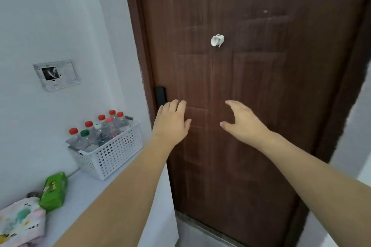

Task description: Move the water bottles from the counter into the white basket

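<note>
A white perforated basket (114, 154) stands on the white counter (84, 196) at the left, against the wall. Several clear water bottles (103, 132) stand upright inside it, most with red caps, one green, one white. My left hand (170, 124) is raised to the right of the basket, in front of the door, fingers apart and empty. My right hand (241, 122) hovers further right at the same height, also spread and holding nothing. Both forearms reach in from the bottom of the view.
A brown wooden door (251, 86) fills the right side, with a black lock (160, 96) and a white hook (216, 40). On the counter lie a green tissue pack (54, 190) and a patterned cloth (20, 224). An open wall socket box (56, 75) sits above.
</note>
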`<move>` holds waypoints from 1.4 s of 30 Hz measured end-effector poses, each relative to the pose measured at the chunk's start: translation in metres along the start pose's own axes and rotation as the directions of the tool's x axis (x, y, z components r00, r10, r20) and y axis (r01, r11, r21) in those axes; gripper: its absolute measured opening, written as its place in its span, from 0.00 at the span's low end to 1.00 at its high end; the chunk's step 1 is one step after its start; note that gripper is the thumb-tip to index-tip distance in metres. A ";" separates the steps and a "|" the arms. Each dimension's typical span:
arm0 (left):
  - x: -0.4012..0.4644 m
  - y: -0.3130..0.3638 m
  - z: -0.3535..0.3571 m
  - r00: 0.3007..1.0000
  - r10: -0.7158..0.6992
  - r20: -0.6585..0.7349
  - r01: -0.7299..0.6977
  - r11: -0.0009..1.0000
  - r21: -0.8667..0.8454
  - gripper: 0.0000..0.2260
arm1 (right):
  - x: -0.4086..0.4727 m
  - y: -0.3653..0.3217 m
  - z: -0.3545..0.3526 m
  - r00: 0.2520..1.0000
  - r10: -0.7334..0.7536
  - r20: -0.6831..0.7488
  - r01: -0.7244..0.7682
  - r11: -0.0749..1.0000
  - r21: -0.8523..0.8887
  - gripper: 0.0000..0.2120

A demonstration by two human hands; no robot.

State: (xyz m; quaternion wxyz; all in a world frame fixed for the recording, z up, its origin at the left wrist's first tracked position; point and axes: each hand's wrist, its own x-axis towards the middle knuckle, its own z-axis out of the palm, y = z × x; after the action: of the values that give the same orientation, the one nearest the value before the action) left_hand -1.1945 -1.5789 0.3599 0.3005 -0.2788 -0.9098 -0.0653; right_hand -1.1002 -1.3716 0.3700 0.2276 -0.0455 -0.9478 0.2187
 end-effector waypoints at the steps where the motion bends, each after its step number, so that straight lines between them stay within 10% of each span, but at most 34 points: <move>1: -0.002 0.012 -0.002 1.000 0.014 0.003 -0.014 1.000 -0.008 0.26 | -0.012 0.005 -0.009 1.000 0.011 -0.003 -0.011 1.000 -0.012 0.35; 42: -0.132 0.709 -0.139 0.983 0.183 0.003 -0.180 0.971 -0.158 0.26 | -0.460 0.400 -0.432 0.980 0.195 -0.044 -0.199 0.968 -0.150 0.33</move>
State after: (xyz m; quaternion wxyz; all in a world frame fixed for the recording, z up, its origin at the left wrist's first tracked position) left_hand -0.6486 -1.0877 0.3606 0.2745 -0.3842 -0.8751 -0.1065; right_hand -0.5001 -0.9272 0.3521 0.2141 -0.1598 -0.9493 0.1660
